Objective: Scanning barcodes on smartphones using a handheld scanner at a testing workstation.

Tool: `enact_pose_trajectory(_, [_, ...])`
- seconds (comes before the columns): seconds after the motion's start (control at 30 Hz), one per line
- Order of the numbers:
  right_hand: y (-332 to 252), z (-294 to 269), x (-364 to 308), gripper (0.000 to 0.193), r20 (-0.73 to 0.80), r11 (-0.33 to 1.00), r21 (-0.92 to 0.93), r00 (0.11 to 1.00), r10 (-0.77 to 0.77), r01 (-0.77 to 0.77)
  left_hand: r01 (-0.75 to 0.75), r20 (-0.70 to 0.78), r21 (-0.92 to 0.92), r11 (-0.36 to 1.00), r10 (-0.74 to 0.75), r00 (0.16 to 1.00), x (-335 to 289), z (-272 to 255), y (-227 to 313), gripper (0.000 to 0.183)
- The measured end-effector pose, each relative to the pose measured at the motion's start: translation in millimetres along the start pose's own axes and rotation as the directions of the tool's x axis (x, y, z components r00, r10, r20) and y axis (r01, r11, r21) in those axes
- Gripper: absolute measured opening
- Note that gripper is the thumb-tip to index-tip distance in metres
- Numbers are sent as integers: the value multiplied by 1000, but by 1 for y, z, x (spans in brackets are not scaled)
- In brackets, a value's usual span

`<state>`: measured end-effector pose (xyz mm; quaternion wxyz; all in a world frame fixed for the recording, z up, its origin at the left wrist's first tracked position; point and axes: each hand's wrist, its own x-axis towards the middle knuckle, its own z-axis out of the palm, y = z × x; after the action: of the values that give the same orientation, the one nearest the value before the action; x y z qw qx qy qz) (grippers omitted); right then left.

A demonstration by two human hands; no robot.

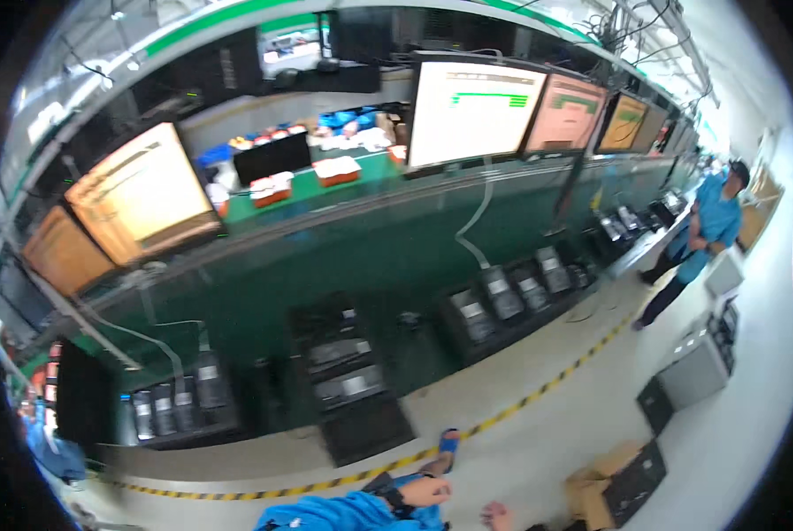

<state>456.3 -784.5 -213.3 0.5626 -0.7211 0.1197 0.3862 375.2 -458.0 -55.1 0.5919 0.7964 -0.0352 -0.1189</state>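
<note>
Bench (352, 239): green, frame left to upper right.
Panel (367, 431): lower centre, bench's near edge; above-left of left hand (427, 492), apart; long axis roughly left-right.
Carton (588, 497): lower right, beyond right hand (495, 516).
Nearer panel: left hand.
Fingers, both: cannot tell.

Brown cardboard box (590, 498) on floor (511, 460)

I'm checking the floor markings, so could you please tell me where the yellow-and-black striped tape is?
In the head view, the striped tape runs beside the green workbench, from lower left toward the co-worker at right.
</note>
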Motion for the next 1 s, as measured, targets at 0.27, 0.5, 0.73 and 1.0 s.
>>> enact_pose_trajectory(0.27, [-49,-117,51,43,-152,945,-51,938,312,-323,125,-111,-234,964,-155,982,228,-69,70,24])
enact_pose_trajectory(0.5, [-245,-159,215,43,-256,980,-182,958,-131,85,98,-572,-297,950,-259,778,325,-165,110,26])
enact_pose_trajectory(0.73, [-632,-9,303,42,39,557,-366,611,-791,745,405,-921,195,893,25,388,386,-236,68,39])
enact_pose_trajectory(1.0, [-729,97,435,30,452,-116,-795,455,-767,596,671,-928,43,740,-219,300,431,-238,92,41])
